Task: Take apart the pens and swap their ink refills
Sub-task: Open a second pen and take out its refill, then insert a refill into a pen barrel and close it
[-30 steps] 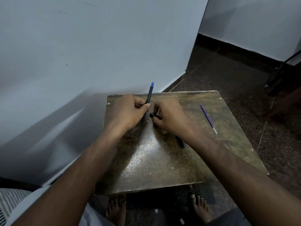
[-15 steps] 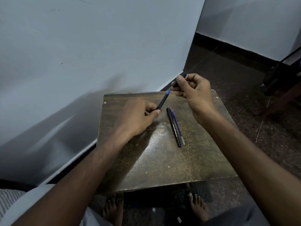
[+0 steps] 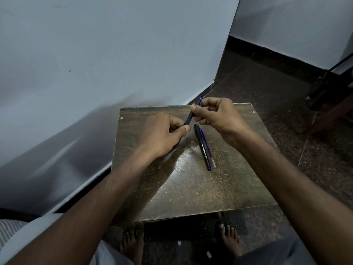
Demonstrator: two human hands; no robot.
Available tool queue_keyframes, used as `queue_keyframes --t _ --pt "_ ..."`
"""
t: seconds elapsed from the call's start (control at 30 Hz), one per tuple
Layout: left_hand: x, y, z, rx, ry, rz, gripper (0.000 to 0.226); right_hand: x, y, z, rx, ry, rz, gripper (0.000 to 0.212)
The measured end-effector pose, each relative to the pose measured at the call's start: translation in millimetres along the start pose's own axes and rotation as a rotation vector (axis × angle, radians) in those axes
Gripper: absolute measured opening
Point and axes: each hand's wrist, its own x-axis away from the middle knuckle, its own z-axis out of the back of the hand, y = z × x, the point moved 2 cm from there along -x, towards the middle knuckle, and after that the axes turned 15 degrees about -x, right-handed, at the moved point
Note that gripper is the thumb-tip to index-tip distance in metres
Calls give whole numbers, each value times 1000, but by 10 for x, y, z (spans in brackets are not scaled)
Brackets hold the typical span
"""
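My left hand (image 3: 162, 133) grips the lower part of a dark pen barrel (image 3: 189, 119) that tilts up to the right above the table (image 3: 191, 188). My right hand (image 3: 217, 113) pinches the pen's upper end, where a blue tip (image 3: 200, 101) sticks out past the fingers. A second black pen (image 3: 202, 148) with white lettering lies on the table between my hands. A thin blue ink refill (image 3: 208, 148) lies right beside it, touching along its right side.
The small worn table stands against a white wall (image 3: 95, 64) on the left. Dark speckled floor (image 3: 267, 88) surrounds it on the right. Dark furniture legs (image 3: 328, 96) stand at the far right. Bare feet (image 3: 229, 238) show below the table's near edge.
My right hand set the black pen down beside the refill, then rose to the tip of the pen held in my left hand. It has since drawn closer to the left hand.
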Motion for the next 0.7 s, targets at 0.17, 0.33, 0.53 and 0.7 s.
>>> queue_keyframes --t 0.17,0.33,0.53,0.7 --pt "19 13 21 46 -11 35 27 -21 -41 -32 -24 -62 3 8" --pt "55 -19 22 58 -48 55 18 9 -11 -98 64 -62 20 10" --pt "13 -92 25 202 -193 192 14 98 14 -142 211 81 70 27" --pt "74 -123 -57 88 -344 229 24 109 -71 67 784 143 172 25"
